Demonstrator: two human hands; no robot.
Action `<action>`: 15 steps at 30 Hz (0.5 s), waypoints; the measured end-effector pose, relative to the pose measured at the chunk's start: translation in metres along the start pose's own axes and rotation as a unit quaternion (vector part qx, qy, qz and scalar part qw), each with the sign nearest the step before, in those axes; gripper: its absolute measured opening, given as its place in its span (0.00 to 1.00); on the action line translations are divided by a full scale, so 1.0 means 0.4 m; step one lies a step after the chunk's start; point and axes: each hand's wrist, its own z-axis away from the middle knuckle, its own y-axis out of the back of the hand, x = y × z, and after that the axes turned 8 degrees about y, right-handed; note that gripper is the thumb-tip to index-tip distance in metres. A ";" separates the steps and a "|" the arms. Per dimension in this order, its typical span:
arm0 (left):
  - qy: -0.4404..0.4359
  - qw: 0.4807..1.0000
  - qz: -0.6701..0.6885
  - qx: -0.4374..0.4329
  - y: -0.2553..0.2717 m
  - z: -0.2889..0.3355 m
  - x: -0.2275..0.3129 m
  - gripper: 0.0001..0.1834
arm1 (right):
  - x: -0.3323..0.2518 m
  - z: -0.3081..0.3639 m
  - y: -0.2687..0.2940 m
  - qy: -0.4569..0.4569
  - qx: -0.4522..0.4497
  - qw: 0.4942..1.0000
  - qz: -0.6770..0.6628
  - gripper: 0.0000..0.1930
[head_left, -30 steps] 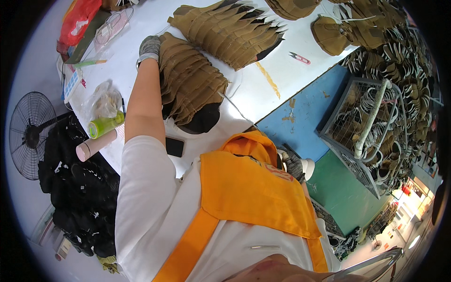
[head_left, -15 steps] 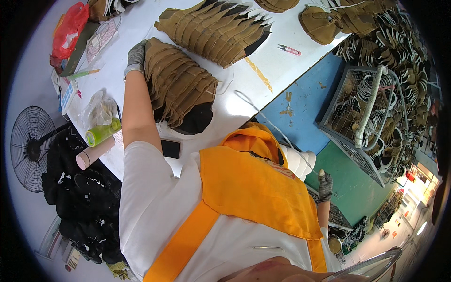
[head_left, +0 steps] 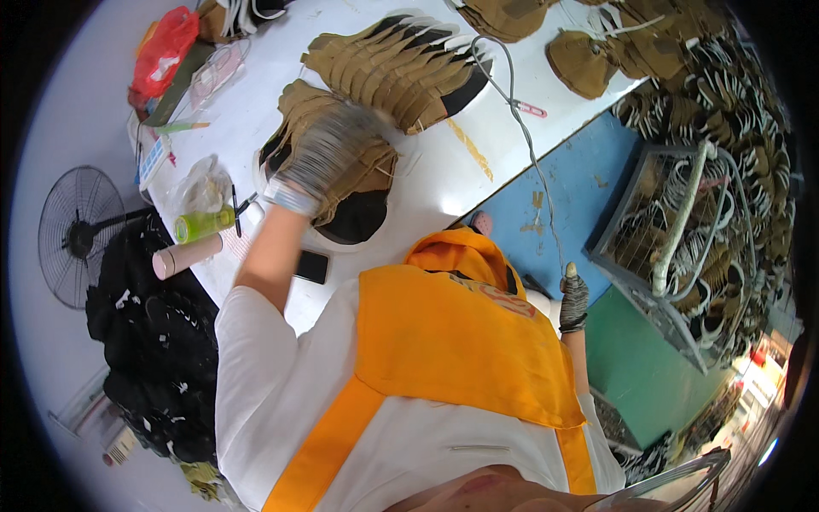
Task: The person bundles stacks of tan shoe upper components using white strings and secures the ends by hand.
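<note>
1. Head view: the near stack (head_left: 367, 175) of brown and black fabric pieces lies overlapped on the white tabletop (head_left: 431, 192), ahead of the person and left of centre.
2. Both hands wear grey gloves. The left hand (head_left: 337, 154) is over the near stack, covering its middle; it is blurred, so I cannot tell whether its fingers are spread or gripping.
3. The right hand (head_left: 574, 303) is closed on a thin grey cord (head_left: 543, 175), held out to the right, past the tabletop's edge. From there the cord runs up over the tabletop, curving by the far stack (head_left: 392, 77), a similar fan of brown pieces with pale edges.
4. In this view the cord crosses the small pink-handled snips (head_left: 532, 109). More brown pieces (head_left: 584, 64) sit beyond them.
5. Right of the tabletop stands a grey wire basket (head_left: 616, 200) with a pale bar (head_left: 681, 220) across its top. Brown pieces and white-edged loops fill it; a large pile (head_left: 734, 111) of similar pieces lies behind.
6. On the tabletop's left side, a green bottle (head_left: 203, 224) lies beside a pink bottle (head_left: 188, 256); what they contain cannot be seen. A clear plastic bag (head_left: 203, 186) next to them holds something pale, too unclear to name.
7. Farther up is a red plastic bag (head_left: 166, 51), its contents hidden.
</note>
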 end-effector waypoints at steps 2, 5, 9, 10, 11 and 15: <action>0.011 0.986 0.166 0.019 -0.133 0.035 0.134 0.27 | 0.026 -0.028 0.012 0.044 0.013 0.999 0.019 0.32; 0.161 0.955 0.237 -0.083 -0.275 -0.029 0.227 0.32 | 0.048 -0.090 0.029 0.116 -0.049 0.992 0.030 0.31; 0.247 0.952 0.182 -0.010 -0.426 -0.110 0.240 0.25 | 0.010 -0.122 0.041 0.179 -0.080 0.981 -0.001 0.31; 0.271 0.946 0.177 -0.006 -0.497 -0.134 0.219 0.24 | -0.023 -0.117 0.031 0.193 -0.092 0.977 -0.002 0.31; 0.286 0.942 0.177 -0.001 -0.492 -0.153 0.230 0.23 | -0.032 -0.135 0.027 0.180 -0.098 0.979 -0.013 0.32; 0.257 0.928 0.271 0.006 -0.368 -0.084 0.272 0.17 | -0.091 -0.221 -0.058 0.394 -0.122 0.910 0.052 0.30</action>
